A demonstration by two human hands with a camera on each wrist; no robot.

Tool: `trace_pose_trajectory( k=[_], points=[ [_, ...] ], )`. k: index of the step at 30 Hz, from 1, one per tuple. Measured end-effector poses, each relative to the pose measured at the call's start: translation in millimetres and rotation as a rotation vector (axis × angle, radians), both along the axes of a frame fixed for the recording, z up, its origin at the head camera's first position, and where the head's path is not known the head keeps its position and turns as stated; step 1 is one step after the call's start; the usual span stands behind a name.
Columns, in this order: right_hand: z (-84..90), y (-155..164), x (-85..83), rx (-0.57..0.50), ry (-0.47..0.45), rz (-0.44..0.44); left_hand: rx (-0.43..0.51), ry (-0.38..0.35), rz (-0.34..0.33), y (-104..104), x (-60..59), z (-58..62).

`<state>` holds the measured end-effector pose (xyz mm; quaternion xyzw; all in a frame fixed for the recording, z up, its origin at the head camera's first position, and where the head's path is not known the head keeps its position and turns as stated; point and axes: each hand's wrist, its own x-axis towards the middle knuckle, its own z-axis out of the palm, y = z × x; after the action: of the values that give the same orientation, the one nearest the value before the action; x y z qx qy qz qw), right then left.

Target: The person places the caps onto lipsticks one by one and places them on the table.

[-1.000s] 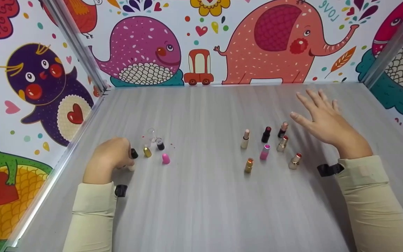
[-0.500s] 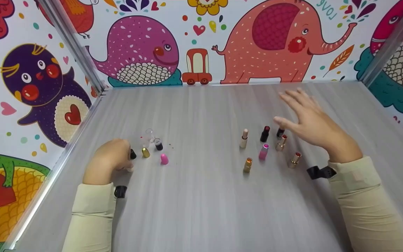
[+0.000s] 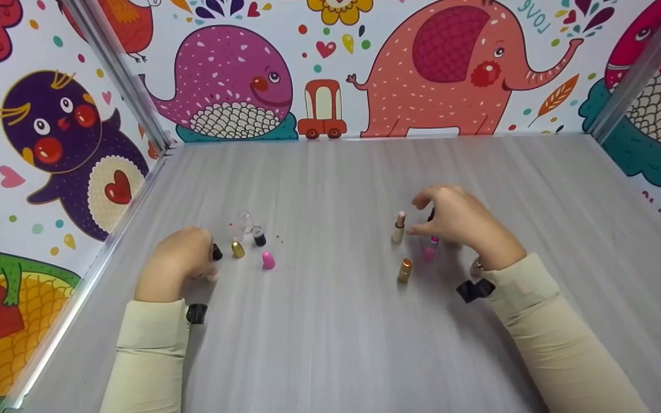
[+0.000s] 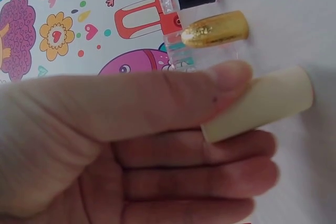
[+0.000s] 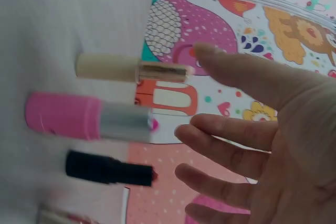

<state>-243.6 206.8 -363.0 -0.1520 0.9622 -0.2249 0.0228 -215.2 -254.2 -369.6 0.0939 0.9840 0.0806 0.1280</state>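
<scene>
My left hand [image 3: 178,258] pinches a cream lipstick cap [image 4: 273,100] between thumb and fingers, low over the table's left side. Just past its fingers stand a black cap [image 3: 217,252], a gold cap [image 3: 238,249], a pink cap [image 3: 268,260] and a clear-and-black cap [image 3: 259,236]. Over the uncapped lipsticks on the right is my right hand [image 3: 459,221], thumb and fingers apart with nothing between them. Its fingertips are near the cream lipstick [image 5: 107,67]. The pink lipstick [image 5: 63,116] and black lipstick [image 5: 94,166] stand beside that one. In the head view, the hand covers some lipsticks.
A gold lipstick [image 3: 404,271] stands in front of the cream one. Another lipstick [image 3: 477,265] shows partly beside my right wrist. Clear plastic caps [image 3: 242,222] are behind the gold cap. Walls printed with cartoon animals [image 3: 451,69] border the grey table [image 3: 319,321].
My right hand has moved left and lower, from behind the lipsticks to over them near the cream one. My left hand stays in place with the cream cap.
</scene>
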Motion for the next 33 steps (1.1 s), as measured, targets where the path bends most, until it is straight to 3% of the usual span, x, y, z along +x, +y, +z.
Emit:
trace_pose_trajectory(
  k=[5,11,18,33],
  points=[
    [-9.0,-14.0,-6.8,0.02,-0.024,-0.037,0.002,-0.009,0.006,0.9,0.0,0.1],
    [-18.4,-20.5,-11.5,0.081,0.019,-0.076,0.014,-0.022,0.018,2.4,0.3,1.0],
    [-28.9,-21.9,-15.8,0.108,0.094,-0.038,0.013,0.001,0.001,1.3,-0.1,-0.1],
    [-38.4,-26.3,-20.5,0.104,0.095,-0.032,0.016,-0.006,0.02,0.0,0.3,0.9]
  ],
)
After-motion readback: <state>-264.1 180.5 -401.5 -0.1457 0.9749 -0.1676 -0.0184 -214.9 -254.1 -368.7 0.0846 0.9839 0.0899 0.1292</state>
